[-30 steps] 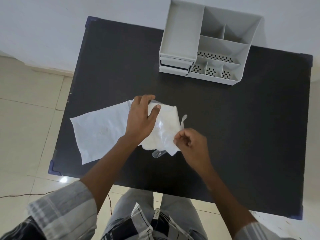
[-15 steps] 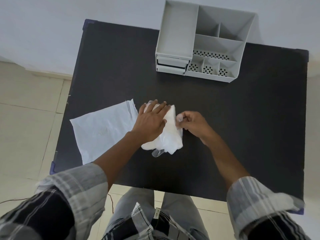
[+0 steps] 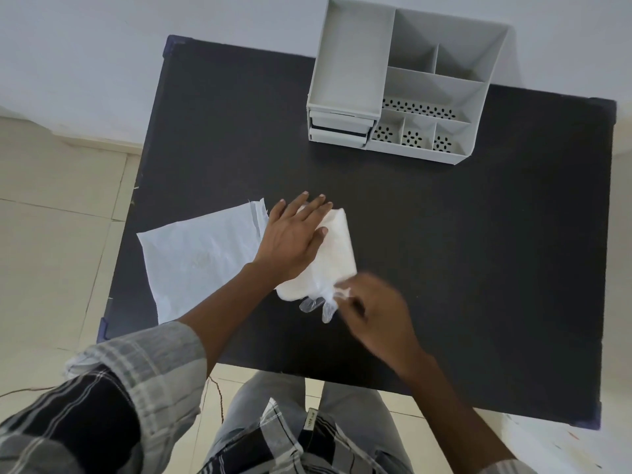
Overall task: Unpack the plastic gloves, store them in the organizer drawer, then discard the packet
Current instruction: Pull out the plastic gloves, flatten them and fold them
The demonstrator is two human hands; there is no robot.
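A folded stack of thin white plastic gloves (image 3: 337, 248) lies in the middle of the black table (image 3: 478, 251). My left hand (image 3: 294, 234) presses flat on the stack's left side, fingers spread. My right hand (image 3: 376, 313), blurred by motion, pinches the loose clear glove fingers (image 3: 319, 304) sticking out at the stack's near end. The empty white packet (image 3: 198, 254) lies flat to the left, partly under my left wrist. The grey organizer (image 3: 403, 80) stands at the table's far edge, its two small drawers (image 3: 340, 128) shut at its front left.
The organizer has an open tray on top and several perforated compartments on its right. Tiled floor shows to the left of the table and a pale wall behind it. My legs are at the table's near edge.
My right hand has moved from the stack's far right side down to its near end and taken the loose glove fingers. My left hand stays pressed on the stack.
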